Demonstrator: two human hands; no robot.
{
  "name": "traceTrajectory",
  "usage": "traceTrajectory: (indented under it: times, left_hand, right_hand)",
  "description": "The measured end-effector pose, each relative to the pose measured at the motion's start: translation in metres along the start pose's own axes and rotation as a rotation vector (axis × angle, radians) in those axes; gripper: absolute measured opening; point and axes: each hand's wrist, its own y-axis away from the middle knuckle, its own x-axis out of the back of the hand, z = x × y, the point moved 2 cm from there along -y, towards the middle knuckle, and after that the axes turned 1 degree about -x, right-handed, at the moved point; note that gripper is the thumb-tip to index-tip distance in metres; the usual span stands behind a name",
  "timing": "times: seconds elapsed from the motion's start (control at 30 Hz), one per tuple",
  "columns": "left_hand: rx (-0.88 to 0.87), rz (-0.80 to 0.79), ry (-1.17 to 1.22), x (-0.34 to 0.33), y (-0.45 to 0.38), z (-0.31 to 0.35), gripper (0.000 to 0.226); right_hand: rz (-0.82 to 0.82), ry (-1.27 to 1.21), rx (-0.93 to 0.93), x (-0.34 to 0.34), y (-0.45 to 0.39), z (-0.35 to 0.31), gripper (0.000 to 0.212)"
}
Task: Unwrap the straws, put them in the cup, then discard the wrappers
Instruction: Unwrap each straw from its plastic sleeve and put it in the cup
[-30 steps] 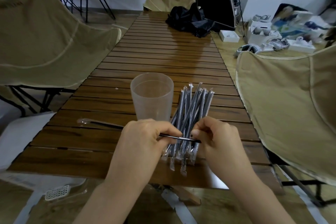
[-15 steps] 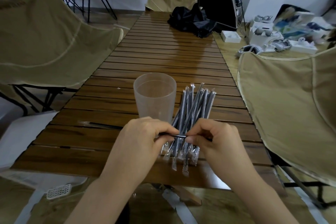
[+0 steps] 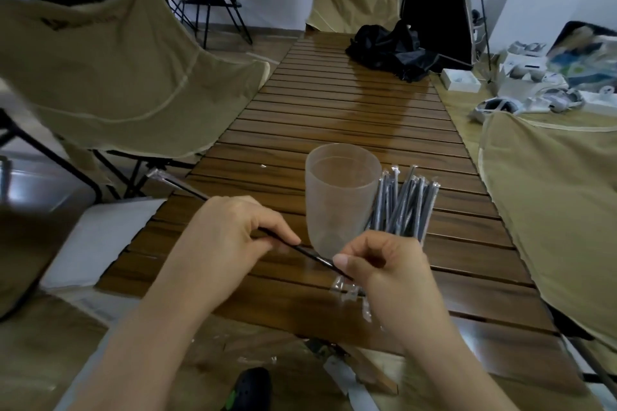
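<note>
Your fingers (image 3: pixel 283 237) on the left hand (image 3: pixel 230 240) are curled round a black straw (image 3: pixel 314 255), pinching it just in front of the cup (image 3: pixel 340 197). The right hand (image 3: pixel 384 274) has its thumb and fingers closed on the same straw's near end, in front of the cup and slightly to its right. Between the two hands the straw runs bare and dark, slanting down toward the right hand.

Behind your left hand the straw carries on up and to the left of the cup, and its far end sits inside a clear wrapper (image 3: pixel 158 174) that reaches out past the left edge of the worktop (image 3: pixel 334 117).

The cup is a frosted, translucent tumbler standing upright on the slatted wooden worktop, with no straws inside it. Touching its right side lies a bundle of wrapped straws (image 3: pixel 405 207), fanned out, their near ends hidden behind your right hand; a few clear wrapper tails show below that hand.

Far behind the cup, a black bag (image 3: pixel 387 47) lies bunched on the far end of the worktop. A tan folding chair (image 3: pixel 110 73) stands to the left of the cup, another tan chair (image 3: pixel 554 197) to its right, and a third (image 3: pixel 354 0) beyond the bag. White boxes and gear (image 3: pixel 521 77) lie on the floor far right of the cup.
</note>
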Motion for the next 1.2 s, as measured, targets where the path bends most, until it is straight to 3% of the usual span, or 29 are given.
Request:
traceTrajectory:
  times: [0.27, 0.37, 0.43, 0.5, 0.6, 0.8, 1.2]
  left_hand:
    - [0.146, 0.007, -0.1, 0.024, 0.009, -0.055, 0.029]
    - [0.26, 0.174, -0.149, 0.033, 0.011, -0.079, 0.018]
    - [0.349, 0.37, -0.098, 0.039, 0.013, -0.091, 0.017]
    - [0.401, 0.468, -0.057, 0.041, 0.016, -0.098, 0.016]
    - [0.395, 0.397, -0.074, 0.031, 0.017, -0.102, 0.018]
    - [0.373, 0.263, -0.124, 0.023, 0.018, -0.106, 0.02]
    - [0.341, 0.149, -0.106, 0.017, 0.013, -0.104, 0.019]
  right_hand:
    - [-0.063, 0.177, 0.053, -0.055, -0.017, 0.002, 0.01]
    - [-0.018, 0.358, 0.253, -0.073, -0.018, -0.003, 0.022]
    - [-0.019, 0.472, 0.344, -0.08, -0.018, -0.006, 0.017]
    - [-0.013, 0.513, 0.392, -0.086, -0.02, -0.006, 0.011]
    - [0.027, 0.516, 0.413, -0.095, -0.026, 0.0, 0.011]
    - [0.039, 0.507, 0.387, -0.1, -0.033, 0.012, 0.032]
    - [0.074, 0.554, 0.263, -0.085, -0.028, 0.014, 0.007]
